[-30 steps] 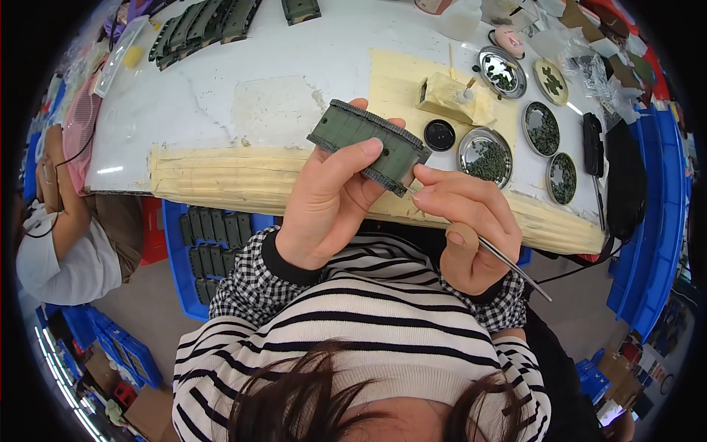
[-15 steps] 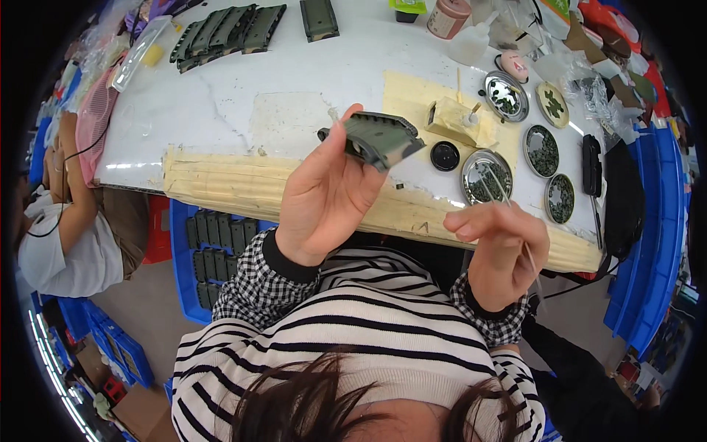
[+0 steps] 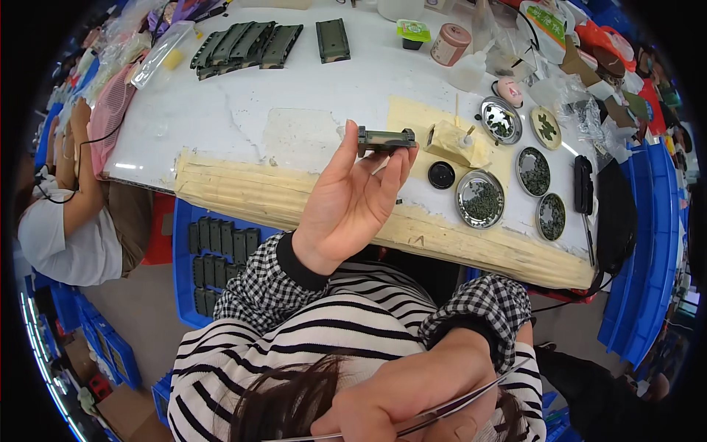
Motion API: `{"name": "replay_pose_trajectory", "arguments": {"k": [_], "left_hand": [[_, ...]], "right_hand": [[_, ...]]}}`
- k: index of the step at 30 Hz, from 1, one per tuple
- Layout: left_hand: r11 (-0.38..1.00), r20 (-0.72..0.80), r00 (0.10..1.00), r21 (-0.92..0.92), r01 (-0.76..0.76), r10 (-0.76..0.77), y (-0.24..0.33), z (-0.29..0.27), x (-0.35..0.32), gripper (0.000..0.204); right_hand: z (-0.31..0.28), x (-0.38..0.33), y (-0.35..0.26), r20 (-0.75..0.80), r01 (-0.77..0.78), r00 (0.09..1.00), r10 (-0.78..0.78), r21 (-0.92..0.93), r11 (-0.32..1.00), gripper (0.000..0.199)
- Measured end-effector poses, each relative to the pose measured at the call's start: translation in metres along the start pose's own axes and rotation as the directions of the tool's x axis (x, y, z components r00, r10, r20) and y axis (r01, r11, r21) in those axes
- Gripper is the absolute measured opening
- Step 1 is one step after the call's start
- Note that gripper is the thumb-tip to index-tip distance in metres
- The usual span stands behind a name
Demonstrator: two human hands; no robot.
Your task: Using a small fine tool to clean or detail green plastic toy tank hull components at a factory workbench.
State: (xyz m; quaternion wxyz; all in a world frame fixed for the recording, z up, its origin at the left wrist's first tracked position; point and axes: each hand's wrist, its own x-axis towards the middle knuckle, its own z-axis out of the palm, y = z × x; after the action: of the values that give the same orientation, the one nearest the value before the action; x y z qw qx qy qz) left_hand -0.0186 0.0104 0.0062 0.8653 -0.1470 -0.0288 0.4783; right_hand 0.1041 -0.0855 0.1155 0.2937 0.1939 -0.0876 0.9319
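Note:
Up over the table's front edge, my left hand (image 3: pixel 346 199) grips a camouflage-green plastic shell (image 3: pixel 387 138) by its ends, turned edge-on. My right hand (image 3: pixel 420 394) is at the bottom of the view, close to my body, closed on metal tweezers (image 3: pixel 482 394). Whether the tips hold anything cannot be made out. Right of the shell, a round steel dish (image 3: pixel 459 200) contains small dark green pieces (image 3: pixel 482 204). A black round cap (image 3: pixel 441 175) lies beside that dish. Behind it is a yellowish taped block (image 3: pixel 451 146) with a stick standing in it.
Similar shells (image 3: pixel 247 44) are stacked at the far left, with a single one (image 3: pixel 333 40) to their right. Several more small dishes stand on the right. Below the table, a blue crate (image 3: pixel 180 250) holds rows of dark parts. A person (image 3: pixel 66 236) sits at left.
My right hand has moved from beside the steel dish down toward my body with the tweezers. My left hand has turned the shell from tilted to edge-on.

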Motion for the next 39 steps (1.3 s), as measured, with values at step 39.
{"name": "replay_pose_trajectory", "arguments": {"k": [39], "left_hand": [[0.889,-0.031,0.981,0.431,-0.158,0.19,-0.016,0.002,-0.012,0.035]], "right_hand": [[-0.048,-0.037,-0.09,0.286,-0.146,0.915,-0.283,-0.42,-0.896,0.038]]}}
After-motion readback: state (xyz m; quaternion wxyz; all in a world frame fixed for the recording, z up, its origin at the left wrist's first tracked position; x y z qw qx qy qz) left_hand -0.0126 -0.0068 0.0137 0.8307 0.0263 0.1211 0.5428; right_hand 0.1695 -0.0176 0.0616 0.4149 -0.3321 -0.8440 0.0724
